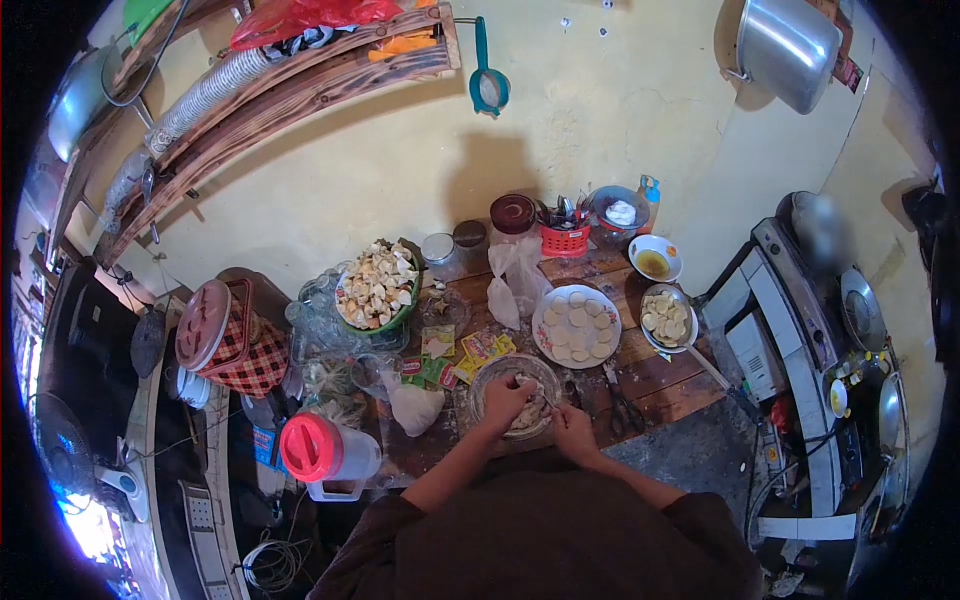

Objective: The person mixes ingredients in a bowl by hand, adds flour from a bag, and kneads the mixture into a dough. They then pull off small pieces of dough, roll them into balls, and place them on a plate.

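Note:
A clear round bowl with a pale, lumpy mixture inside stands at the table's front edge. My left hand reaches into it, fingers bent together at the mixture; what they hold is too small to make out. By the bowl's right rim is my right hand, its fingers closed around something thin that I cannot identify. Behind the bowl, a white plate carries several flat, round pale pieces. A pair of dark scissors lies to the right of the bowl.
Seasoning packets and a white bag lie left of the bowl. Farther left are a green bowl of cut pieces and a red-lidded jug. At right stand a pan of slices and a stove.

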A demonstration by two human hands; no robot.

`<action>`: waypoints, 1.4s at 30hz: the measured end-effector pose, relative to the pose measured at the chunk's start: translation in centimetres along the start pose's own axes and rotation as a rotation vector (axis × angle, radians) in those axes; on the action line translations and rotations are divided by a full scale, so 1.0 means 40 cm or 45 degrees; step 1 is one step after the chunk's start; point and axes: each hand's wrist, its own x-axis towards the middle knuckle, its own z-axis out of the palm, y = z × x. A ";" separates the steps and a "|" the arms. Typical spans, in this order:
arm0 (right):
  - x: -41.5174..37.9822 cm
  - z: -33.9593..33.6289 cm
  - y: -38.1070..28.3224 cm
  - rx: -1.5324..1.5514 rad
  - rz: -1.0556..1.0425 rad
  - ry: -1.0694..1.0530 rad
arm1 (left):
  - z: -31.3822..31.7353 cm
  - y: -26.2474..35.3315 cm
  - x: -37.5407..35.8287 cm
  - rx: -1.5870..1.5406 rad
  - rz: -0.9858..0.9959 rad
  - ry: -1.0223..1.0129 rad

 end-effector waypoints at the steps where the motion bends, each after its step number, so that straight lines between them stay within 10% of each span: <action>1: -0.002 -0.001 -0.004 0.003 -0.046 0.043 | 0.000 -0.006 0.004 0.011 0.021 -0.001; 17: 0.045 -0.051 -0.021 0.074 -0.243 0.294 | -0.061 -0.016 0.003 0.774 0.224 -0.159; 24: 0.052 -0.046 0.088 0.244 0.105 -0.036 | -0.061 0.016 -0.005 0.251 0.338 -0.025; 29: 0.051 -0.052 0.063 0.542 0.207 -0.116 | -0.069 0.034 -0.017 1.180 0.438 -0.016; 42: 0.038 -0.069 0.039 0.623 0.371 -0.243 | -0.046 -0.009 -0.003 0.889 0.592 -0.118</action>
